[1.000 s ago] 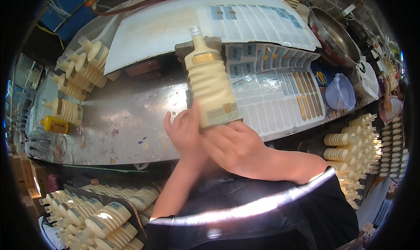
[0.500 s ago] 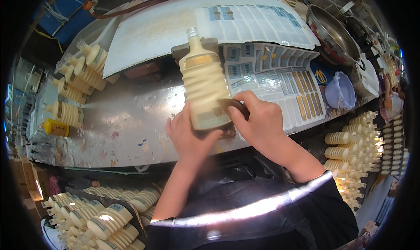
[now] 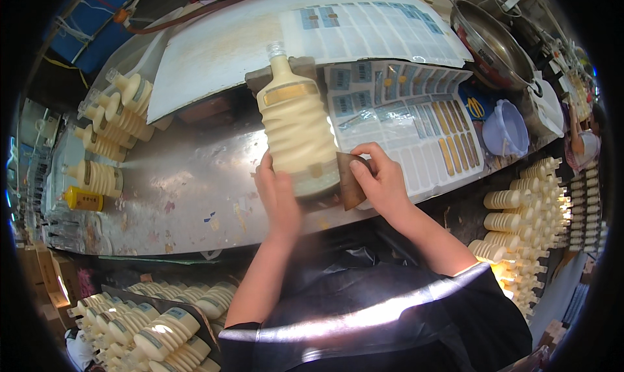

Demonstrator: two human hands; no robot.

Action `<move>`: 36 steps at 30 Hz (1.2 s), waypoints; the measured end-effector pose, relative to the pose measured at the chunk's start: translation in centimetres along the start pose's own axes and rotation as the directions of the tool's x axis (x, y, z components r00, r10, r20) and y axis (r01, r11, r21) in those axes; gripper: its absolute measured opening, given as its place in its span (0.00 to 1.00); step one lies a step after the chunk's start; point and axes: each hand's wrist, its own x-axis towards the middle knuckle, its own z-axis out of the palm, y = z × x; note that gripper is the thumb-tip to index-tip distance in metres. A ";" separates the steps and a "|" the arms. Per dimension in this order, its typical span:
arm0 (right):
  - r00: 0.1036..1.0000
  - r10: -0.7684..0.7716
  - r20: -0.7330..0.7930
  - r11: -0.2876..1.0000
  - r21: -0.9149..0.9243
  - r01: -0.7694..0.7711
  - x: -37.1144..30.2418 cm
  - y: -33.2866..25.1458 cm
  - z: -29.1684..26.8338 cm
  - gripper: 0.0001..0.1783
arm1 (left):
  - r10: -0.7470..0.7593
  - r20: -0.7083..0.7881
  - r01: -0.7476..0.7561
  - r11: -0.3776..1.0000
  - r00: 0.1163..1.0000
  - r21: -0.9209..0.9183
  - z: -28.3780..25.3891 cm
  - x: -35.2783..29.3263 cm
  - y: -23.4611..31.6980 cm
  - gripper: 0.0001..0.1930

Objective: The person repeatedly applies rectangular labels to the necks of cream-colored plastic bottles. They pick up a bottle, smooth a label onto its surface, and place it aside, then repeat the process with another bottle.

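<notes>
A cream bottle (image 3: 298, 128) with spiral ridges and a clear neck lies on a dark rest on the metal table, its neck pointing away from me. It carries a gold label (image 3: 290, 93) near its shoulder and a pale, shiny patch near its base. My left hand (image 3: 278, 196) is closed against the lower left side of the bottle, its fingertips partly hidden. Pinched in my right hand (image 3: 382, 182) is a flat brown scraper (image 3: 351, 182), its edge beside the bottle's lower right corner.
Label sheets (image 3: 416, 125) lie right of the bottle, and a white board (image 3: 214, 53) spans the back. More cream bottles (image 3: 107, 128) and a yellow bottle (image 3: 83, 198) are at left. A lilac bucket (image 3: 505, 128) hangs at right. Crates of bottles (image 3: 162, 333) stand below.
The scraper has come away from the bottle's lower face to its right side, turned more upright. My left thumb has drawn in from under the base toward the fingers.
</notes>
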 end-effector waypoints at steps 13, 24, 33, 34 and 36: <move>0.911 -0.408 0.055 0.898 -0.160 0.411 -1.7 -5.3 1.3 0.12 | -0.044 0.012 0.041 0.986 0.999 0.161 -0.3 0.0 2.6 0.29; 0.995 -0.059 -0.086 0.997 -0.049 0.055 0.3 2.6 0.8 0.11 | 0.012 0.074 -0.013 1.000 0.997 0.017 -0.8 0.1 1.1 0.30; 0.963 -0.264 -0.058 0.963 0.044 0.267 -0.4 -1.8 0.3 0.11 | 0.097 0.169 -0.117 0.987 0.981 0.108 -1.7 -0.3 0.1 0.44; 0.958 -0.282 -0.046 0.956 0.065 0.285 0.1 -1.1 0.5 0.11 | 0.149 0.185 -0.178 0.972 0.971 0.155 -2.0 -0.3 0.5 0.48; 0.971 -0.226 -0.083 0.968 0.090 0.233 1.4 -0.2 0.5 0.11 | 0.123 0.184 -0.165 0.958 0.975 0.234 -2.0 0.1 1.1 0.45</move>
